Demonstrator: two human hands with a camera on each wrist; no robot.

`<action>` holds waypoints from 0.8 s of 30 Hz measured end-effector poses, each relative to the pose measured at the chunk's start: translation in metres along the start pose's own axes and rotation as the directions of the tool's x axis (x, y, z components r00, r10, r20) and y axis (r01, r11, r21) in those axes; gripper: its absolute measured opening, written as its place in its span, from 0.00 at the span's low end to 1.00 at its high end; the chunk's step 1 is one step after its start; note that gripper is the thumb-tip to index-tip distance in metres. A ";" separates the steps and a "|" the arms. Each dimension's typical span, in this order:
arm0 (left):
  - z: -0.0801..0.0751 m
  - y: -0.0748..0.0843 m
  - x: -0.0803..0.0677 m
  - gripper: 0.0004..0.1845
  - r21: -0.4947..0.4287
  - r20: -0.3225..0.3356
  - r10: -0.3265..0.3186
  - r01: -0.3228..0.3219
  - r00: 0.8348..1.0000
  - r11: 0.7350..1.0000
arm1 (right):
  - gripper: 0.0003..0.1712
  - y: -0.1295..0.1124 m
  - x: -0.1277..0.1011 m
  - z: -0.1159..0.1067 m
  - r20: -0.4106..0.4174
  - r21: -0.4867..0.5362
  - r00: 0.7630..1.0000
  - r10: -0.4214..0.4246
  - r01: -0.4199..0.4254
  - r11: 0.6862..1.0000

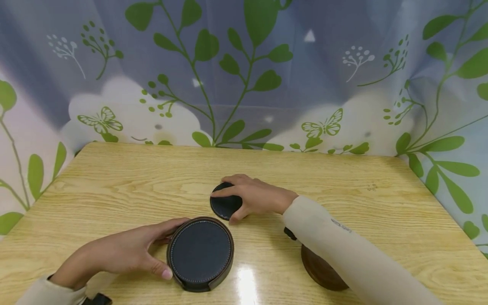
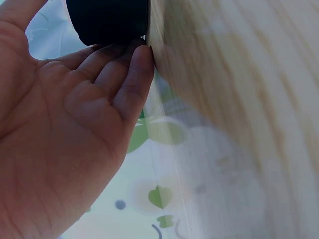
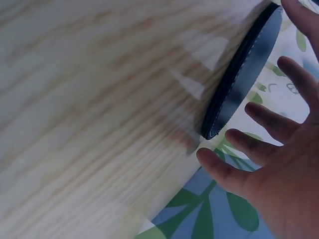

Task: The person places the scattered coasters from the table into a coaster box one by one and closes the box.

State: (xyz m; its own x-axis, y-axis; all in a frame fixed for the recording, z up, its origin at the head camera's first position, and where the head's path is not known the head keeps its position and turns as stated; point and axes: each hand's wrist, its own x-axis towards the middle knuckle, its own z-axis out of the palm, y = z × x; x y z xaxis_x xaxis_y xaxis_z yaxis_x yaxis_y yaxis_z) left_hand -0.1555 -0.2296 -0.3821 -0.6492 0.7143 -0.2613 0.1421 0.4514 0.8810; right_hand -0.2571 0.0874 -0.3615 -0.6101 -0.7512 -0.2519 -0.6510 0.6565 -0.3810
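A round black leather coaster (image 1: pixel 219 207) with a stitched edge lies on the table. My right hand (image 1: pixel 253 197) is over it with fingers spread; in the right wrist view the fingertips (image 3: pixel 256 110) stand around the coaster (image 3: pixel 244 74), with a gap beside its face. Nearer me sits a round, dark brown coaster holder (image 1: pixel 221 277), with a black stitched disc (image 1: pixel 201 250) on top. My left hand (image 1: pixel 129 248) is at the holder's left side, thumb near its front and fingers reaching behind. In the left wrist view the fingers lie nearly straight against the dark holder (image 2: pixel 109 20).
A dark brown round object (image 1: pixel 322 269) stands on the light wood table (image 1: pixel 152 169), partly hidden under my right forearm. Behind the table's far edge hangs a curtain (image 1: pixel 305 84) printed with leaves and butterflies.
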 end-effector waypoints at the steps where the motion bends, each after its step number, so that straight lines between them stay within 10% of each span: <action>1: 0.000 0.000 0.000 0.55 -0.001 0.001 -0.001 0.001 1.000 1.000 | 0.45 0.001 0.001 0.000 0.000 -0.004 1.000 -0.005 0.005 1.000; 24: 0.001 0.001 0.001 0.55 -0.025 0.007 -0.010 0.011 1.000 1.000 | 0.43 -0.001 0.002 0.003 -0.006 -0.037 1.000 -0.004 0.004 0.999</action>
State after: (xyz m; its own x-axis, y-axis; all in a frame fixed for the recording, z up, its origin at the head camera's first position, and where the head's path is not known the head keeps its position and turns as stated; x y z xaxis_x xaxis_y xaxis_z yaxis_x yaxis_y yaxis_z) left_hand -0.1554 -0.2285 -0.3819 -0.6454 0.7133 -0.2732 0.1168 0.4456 0.8876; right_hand -0.2567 0.0853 -0.3639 -0.6097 -0.7537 -0.2452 -0.6697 0.6554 -0.3493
